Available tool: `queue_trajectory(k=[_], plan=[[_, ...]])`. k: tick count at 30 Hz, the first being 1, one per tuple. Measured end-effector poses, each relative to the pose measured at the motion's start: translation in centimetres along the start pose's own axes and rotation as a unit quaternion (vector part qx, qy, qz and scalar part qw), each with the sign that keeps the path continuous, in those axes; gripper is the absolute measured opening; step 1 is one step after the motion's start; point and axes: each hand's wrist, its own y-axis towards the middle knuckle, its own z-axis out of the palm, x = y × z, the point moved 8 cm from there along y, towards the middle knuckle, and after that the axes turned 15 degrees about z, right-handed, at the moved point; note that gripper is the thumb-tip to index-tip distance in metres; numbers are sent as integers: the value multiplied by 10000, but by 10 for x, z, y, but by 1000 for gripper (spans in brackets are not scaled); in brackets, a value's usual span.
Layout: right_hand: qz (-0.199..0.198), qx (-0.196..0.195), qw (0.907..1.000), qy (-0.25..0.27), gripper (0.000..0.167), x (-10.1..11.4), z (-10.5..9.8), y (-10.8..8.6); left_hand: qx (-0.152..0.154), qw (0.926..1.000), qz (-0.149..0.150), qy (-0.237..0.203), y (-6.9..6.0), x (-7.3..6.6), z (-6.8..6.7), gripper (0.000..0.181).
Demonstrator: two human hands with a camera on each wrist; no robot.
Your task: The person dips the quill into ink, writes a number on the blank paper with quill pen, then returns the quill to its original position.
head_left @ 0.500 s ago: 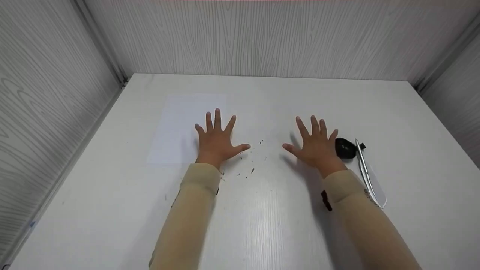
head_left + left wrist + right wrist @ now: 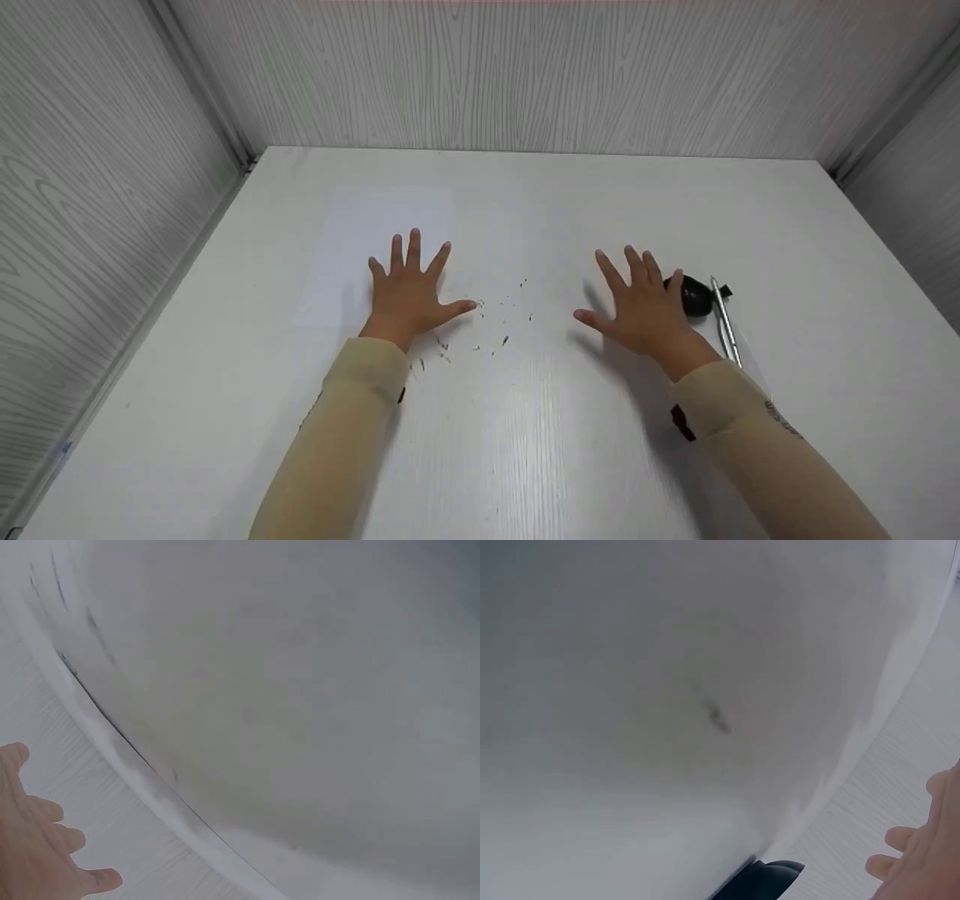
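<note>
Left hand (image 2: 409, 296) and right hand (image 2: 646, 319) were spread, empty. Paper (image 2: 375, 214) looked light, floppy: pinch edge. Black lump (image 2: 697, 298) seemed slippery: grasp sides.

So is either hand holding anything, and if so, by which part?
Nothing is held: the left hand and right hand are both spread open and empty.

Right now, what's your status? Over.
Left grip, right grip: both spread, holding nothing. Glossy black rounded object partly hidden behind right grip in head view; contact unclear. Dark specks scattered between grips.
</note>
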Motion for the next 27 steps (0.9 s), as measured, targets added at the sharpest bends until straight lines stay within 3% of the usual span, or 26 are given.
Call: queue_trajectory(k=[9, 27], plan=[[-291, 27, 9996, -63, 91, -6, -5, -20, 89, 9999, -95, -60, -18, 25, -2, 98], [-780, -115, 9967, -190, 92, -21, 0, -57, 83, 9983, -455, -362, -60, 95, -4, 96]])
